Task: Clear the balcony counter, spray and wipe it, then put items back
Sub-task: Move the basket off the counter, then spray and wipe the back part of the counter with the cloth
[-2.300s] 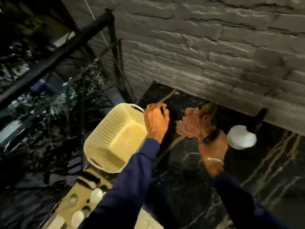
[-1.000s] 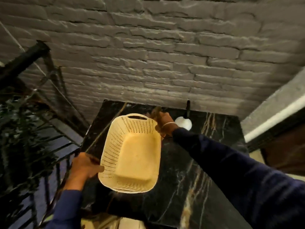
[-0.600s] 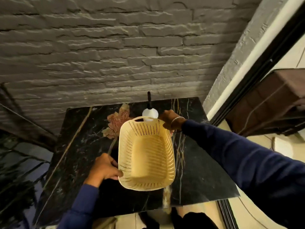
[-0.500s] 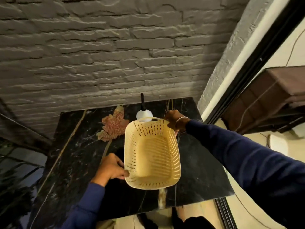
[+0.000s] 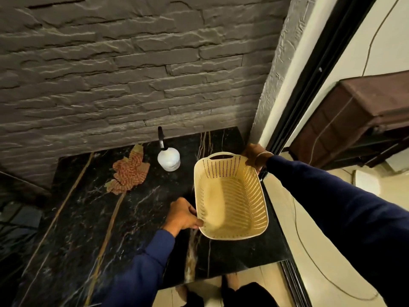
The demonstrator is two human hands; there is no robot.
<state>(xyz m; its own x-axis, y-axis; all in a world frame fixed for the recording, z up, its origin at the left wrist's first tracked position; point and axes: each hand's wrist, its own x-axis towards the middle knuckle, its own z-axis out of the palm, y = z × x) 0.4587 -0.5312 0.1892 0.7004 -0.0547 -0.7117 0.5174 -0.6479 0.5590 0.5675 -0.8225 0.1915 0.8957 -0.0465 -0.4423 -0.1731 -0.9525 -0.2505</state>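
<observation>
Rough grey stone wall (image 5: 132, 74) backs a dark marble table (image 5: 93, 229) on the balcony, seen from the head camera. Both hands carry an empty cream basket (image 5: 232, 196) over the table's right end: the left hand (image 5: 183, 214) has its grip clamped on the near-left rim, the right hand (image 5: 255, 157) on the far-right corner. A white spray bottle (image 5: 168, 159) stands near the wall, with a crumpled reddish cloth (image 5: 129, 173) just to its left. I judge the clearing nearly finished, with the basket going off; spraying, wiping and putting items back remain.
</observation>
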